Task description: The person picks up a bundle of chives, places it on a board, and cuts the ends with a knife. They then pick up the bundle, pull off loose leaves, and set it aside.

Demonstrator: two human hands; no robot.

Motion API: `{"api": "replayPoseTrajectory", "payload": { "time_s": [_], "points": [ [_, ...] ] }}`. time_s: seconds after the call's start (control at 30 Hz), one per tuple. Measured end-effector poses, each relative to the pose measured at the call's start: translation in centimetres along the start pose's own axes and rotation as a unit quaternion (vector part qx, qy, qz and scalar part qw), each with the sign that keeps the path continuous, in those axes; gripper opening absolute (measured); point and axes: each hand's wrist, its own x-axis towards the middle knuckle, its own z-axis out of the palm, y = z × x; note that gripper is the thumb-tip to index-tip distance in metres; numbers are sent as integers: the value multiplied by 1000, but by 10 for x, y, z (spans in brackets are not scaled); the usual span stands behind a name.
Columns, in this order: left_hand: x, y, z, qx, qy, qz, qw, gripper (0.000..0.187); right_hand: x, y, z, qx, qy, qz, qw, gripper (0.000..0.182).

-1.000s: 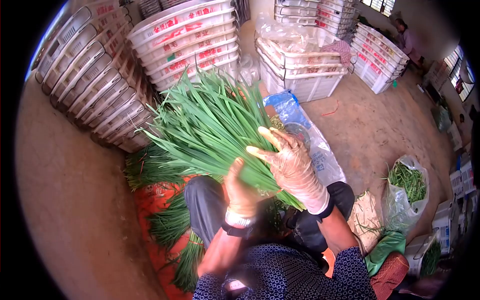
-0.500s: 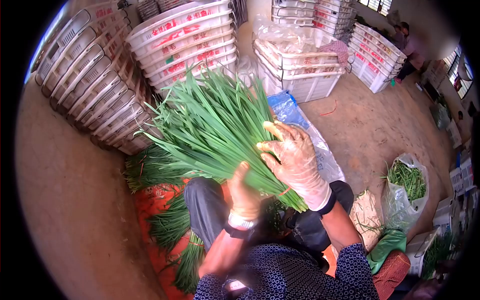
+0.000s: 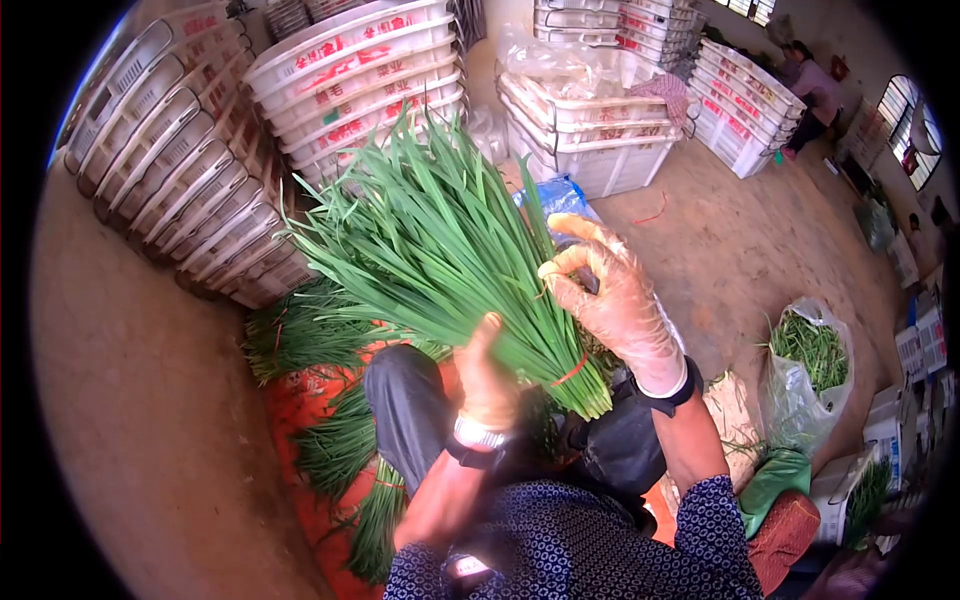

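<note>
A large bunch of garlic chives (image 3: 430, 235) lies slanted above my lap, its leaves fanning to the upper left. A red band (image 3: 571, 370) circles it near the pale cut ends. My left hand (image 3: 487, 380), gloved and slightly blurred, grips the lower left side of the bunch, thumb on top and the other fingers hidden beneath. At the right edge of the bunch, my right hand (image 3: 615, 300), in a thin clear glove, has thumb and forefinger pinched together. What lies between those fingertips is too small to make out.
More chive bunches (image 3: 345, 435) rest on a red sheet (image 3: 310, 510) to my left. Stacked white crates (image 3: 360, 80) stand ahead, and others (image 3: 175, 150) lean at the left. A plastic bag of loose greens (image 3: 812, 360) sits at the right. Another person (image 3: 815, 90) is in the back right.
My right hand has drawn slightly right, away from the leaves, and its fingers have closed into a pinch. My left hand still holds the bunch, whose band now shows more fully.
</note>
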Motion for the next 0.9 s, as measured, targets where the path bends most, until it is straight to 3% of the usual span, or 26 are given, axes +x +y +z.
{"api": "replayPoseTrajectory", "payload": {
  "time_s": [0.03, 0.13, 0.17, 0.27, 0.3, 0.4, 0.43, 0.53, 0.63, 0.73, 0.77, 0.8, 0.87, 0.9],
  "points": [
    [1, 0, -1, -4, -1, -7, 1000, 48, -1, -3, -5, -3, 15, 3, 1000, 15],
    [2, 3, 0, -21, -8, -28, 999, 47, -4, -15, -40, 135, -75, 12, 988, 18],
    [0, 7, 5, -31, -16, -38, 999, 46, -11, -14, -50, 222, -147, 11, 964, 17],
    [2, 9, 2, -62, -16, -79, 995, 45, -29, -17, -63, 222, -371, 102, 896, 14],
    [4, 9, 0, -71, -14, -96, 993, 45, -32, -14, -57, 185, -357, 17, 916, 16],
    [5, 10, 1, -80, -11, -112, 990, 45, -48, 2, -45, 164, -319, 63, 931, 20],
    [5, 11, 2, -80, -10, -116, 990, 45, -49, 4, -47, 159, -345, 128, 916, 25],
    [3, 12, -1, -86, -7, -135, 987, 45, -58, 9, -42, 152, -343, 166, 912, 32],
    [5, 9, -6, -74, -4, -139, 987, 48, -60, 8, -27, 88, -190, 280, 937, 54],
    [9, -7, -25, -43, 5, -130, 990, 59, -80, 49, -1, 80, -167, 278, 942, 86],
    [9, -12, -30, -35, 1, -117, 992, 61, -77, 56, 10, 201, -195, 280, 918, 101],
    [9, -19, -35, -27, -3, -106, 994, 63, -66, 40, 13, 245, -188, 252, 917, 97],
    [11, -35, -55, -25, -16, -122, 992, 67, -64, 24, 23, 349, -175, 294, 872, 91],
    [10, -38, -56, -14, -19, -118, 993, 67, -66, 29, 26, 321, -175, 308, 879, 88]
  ]
}}
